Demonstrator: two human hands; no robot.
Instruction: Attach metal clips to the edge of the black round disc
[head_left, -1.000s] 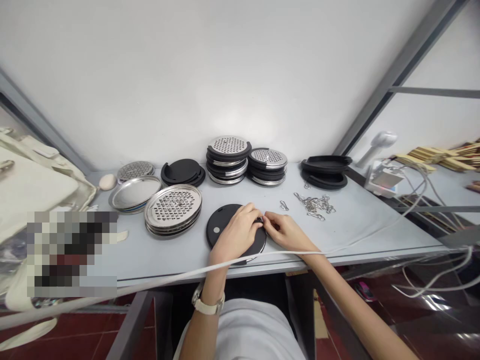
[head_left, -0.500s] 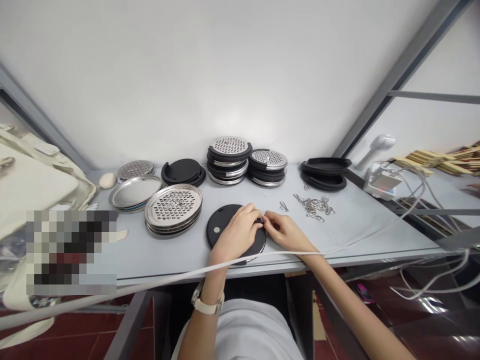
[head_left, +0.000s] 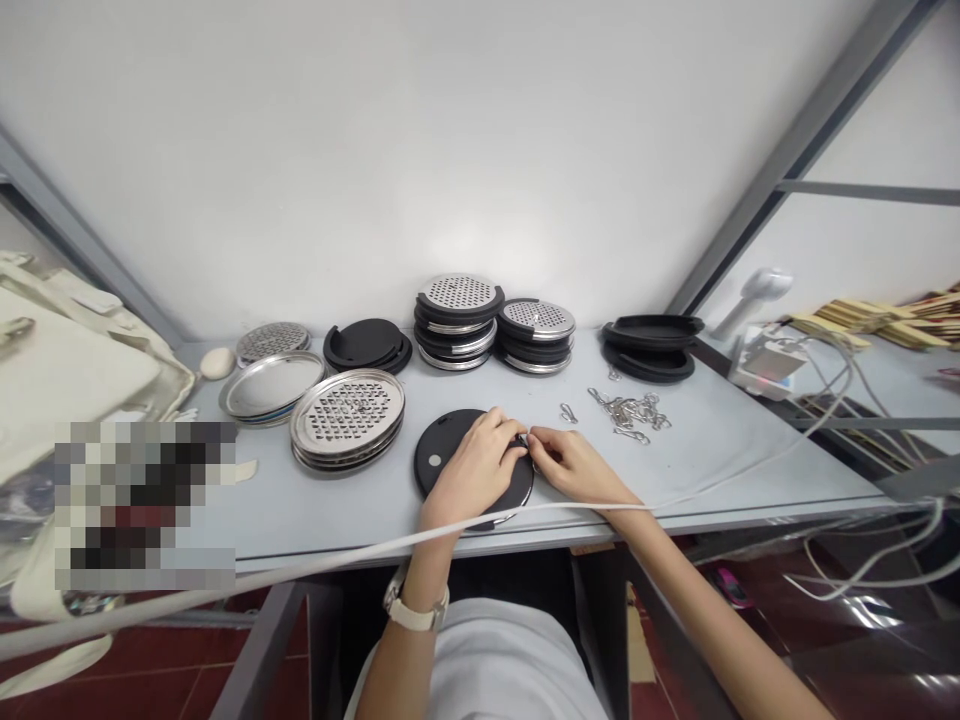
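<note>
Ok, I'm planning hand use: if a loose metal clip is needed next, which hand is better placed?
Probably the right hand: it is nearer the pile of metal clips, while the left hand lies across the black disc.

I see my left arm [head_left: 403,665] rising from the bottom edge, left of centre, its wrist bending rightward; the left grip [head_left: 480,468] lies back upward, fingers curved. My right arm [head_left: 697,600] slants in from the lower right, the right grip [head_left: 566,463] curled, thumb near forefinger. Their fingertips nearly meet, right of centre.
</note>
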